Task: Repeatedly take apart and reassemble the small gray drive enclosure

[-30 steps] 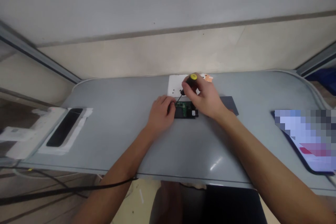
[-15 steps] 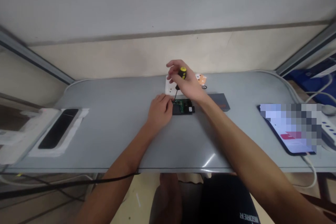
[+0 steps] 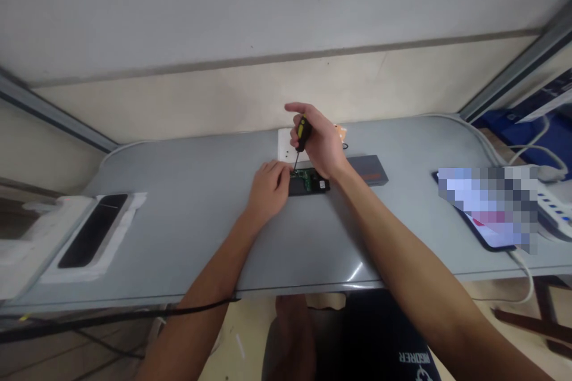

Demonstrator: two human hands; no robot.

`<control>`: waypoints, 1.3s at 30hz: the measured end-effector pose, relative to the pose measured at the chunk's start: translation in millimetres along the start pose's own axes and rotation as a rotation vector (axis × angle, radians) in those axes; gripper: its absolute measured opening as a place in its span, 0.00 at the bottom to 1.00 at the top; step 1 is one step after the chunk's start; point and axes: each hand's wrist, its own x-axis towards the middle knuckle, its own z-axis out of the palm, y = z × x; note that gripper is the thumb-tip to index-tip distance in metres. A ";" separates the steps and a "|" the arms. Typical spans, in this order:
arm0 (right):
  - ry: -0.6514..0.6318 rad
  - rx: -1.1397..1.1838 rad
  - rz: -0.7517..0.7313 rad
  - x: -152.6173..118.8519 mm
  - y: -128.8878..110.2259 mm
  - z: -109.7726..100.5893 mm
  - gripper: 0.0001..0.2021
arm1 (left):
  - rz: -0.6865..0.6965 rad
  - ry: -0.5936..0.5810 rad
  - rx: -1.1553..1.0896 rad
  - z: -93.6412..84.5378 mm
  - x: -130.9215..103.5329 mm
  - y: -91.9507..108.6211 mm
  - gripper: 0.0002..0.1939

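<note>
My right hand (image 3: 324,140) holds a black and yellow screwdriver (image 3: 304,133) with its thumb and curled fingers, the index finger stretched out to the left. The screwdriver tilts, and its thin shaft points down at the upper left part of an opened black device (image 3: 304,189) with a green circuit board inside. Whether the tip sits in a screw is too small to tell. My left hand (image 3: 270,187) grips the left end of this device against the table, fingers close together and hiding that end.
Behind the device lies a white sheet (image 3: 284,144) with small dark dots, beside an orange figure (image 3: 341,132). A flat grey piece (image 3: 369,170) is to the right. Phones lie at left (image 3: 95,230) and right (image 3: 487,214); a power strip (image 3: 554,209) sits at the right edge.
The screwdriver handle has tilted and shifted slightly left in my right hand, whose fingers are now curled more closely around it. My left hand stays on the device. The view has shifted a little.
</note>
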 end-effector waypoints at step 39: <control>0.149 -0.076 0.004 -3.2 2.4 13.0 0.23 | -0.036 -0.001 -0.003 -3.4 -1.1 -4.8 0.08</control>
